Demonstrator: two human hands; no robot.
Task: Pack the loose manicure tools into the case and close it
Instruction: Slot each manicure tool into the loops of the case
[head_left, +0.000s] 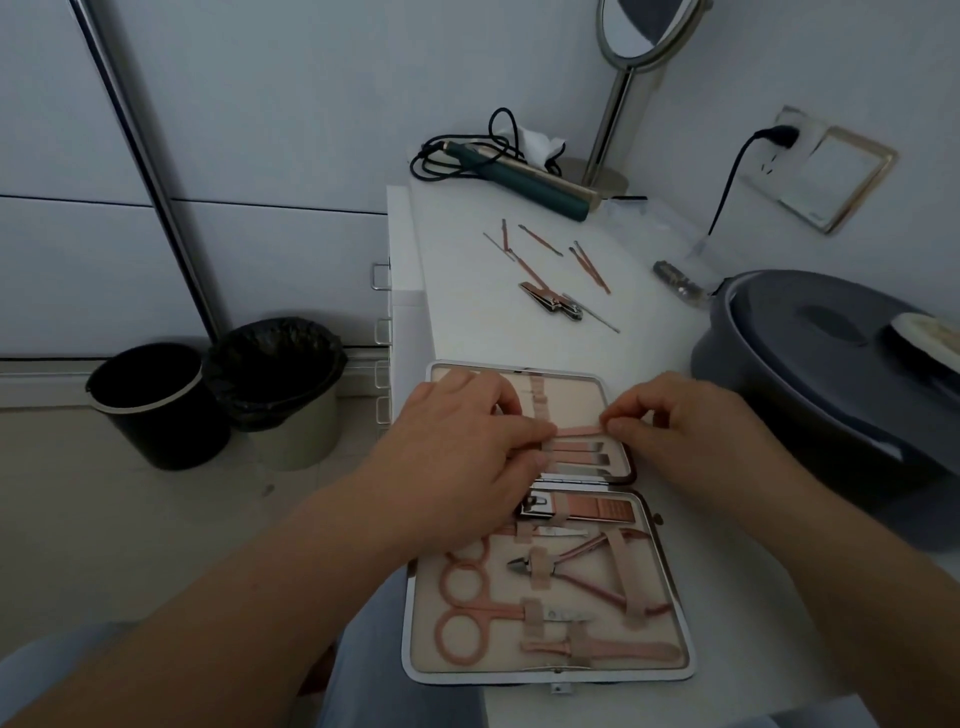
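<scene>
The open case lies near on the white table, scissors and nippers strapped inside, both hands—left hand, right hand—pinching a pink tool over its far half, loose tools farther back.

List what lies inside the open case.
In the case: scissors, nippers, a clipper, files. The hands hide part of the far half.

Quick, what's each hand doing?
Left hand: pinching one end of a pink tool over the case.
Right hand: pinching its other end.
</scene>
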